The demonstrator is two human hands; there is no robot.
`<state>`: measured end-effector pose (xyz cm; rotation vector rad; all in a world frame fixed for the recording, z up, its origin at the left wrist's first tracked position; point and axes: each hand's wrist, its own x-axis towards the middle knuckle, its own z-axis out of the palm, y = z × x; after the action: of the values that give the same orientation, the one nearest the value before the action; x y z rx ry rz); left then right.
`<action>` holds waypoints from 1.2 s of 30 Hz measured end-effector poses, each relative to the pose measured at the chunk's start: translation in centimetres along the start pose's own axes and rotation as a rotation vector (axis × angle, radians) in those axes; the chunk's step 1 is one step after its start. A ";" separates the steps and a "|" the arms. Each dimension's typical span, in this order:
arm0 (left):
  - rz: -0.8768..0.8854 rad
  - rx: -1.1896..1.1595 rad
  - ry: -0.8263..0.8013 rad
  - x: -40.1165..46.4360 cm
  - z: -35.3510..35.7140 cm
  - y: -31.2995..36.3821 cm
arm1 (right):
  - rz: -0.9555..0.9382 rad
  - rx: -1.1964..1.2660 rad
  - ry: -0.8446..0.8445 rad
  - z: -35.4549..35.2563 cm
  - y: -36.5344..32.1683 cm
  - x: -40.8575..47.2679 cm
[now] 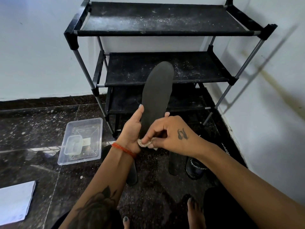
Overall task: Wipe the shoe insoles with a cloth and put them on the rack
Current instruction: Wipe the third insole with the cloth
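Indoors, a dusty black three-tier shoe rack [165,22] stands in the corner against white walls, its fabric shelves flecked with pale grit. Before it, above the dark speckled floor [33,126], a person holds a long dark insole [156,93] upright, toe end raised in front of the middle shelf. The left hand [132,129] grips the insole's lower edge, thumb extended along its side. The right hand [171,134] pinches a small pale cloth [145,143] between thumb and curled fingers at the insole's heel. Two more insoles [173,162] lie on the floor beneath the forearms, beside a black shoe [196,167]. A clear plastic tray [82,141] sits to the left, with white papers [14,202] nearer the camera.
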<state>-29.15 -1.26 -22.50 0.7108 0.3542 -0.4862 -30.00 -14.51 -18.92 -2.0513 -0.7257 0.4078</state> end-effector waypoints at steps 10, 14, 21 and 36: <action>0.009 0.054 0.003 0.2 0.0 -0.1 | 0.053 -0.097 0.301 -0.1 1.4 0.7; -0.002 0.009 -0.006 0.0 -0.1 0.0 | 0.082 -0.006 0.167 0.6 0.7 0.7; -0.001 0.017 -0.002 0.1 -0.2 -0.1 | -0.078 -0.137 -0.074 -0.4 0.7 0.0; 0.055 0.010 0.018 0.3 -0.3 -0.2 | 0.108 -0.107 -0.011 -0.6 0.8 0.1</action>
<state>-29.06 -1.23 -22.93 0.7334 0.3478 -0.4299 -29.31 -15.19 -19.29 -2.1969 -0.6577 0.4502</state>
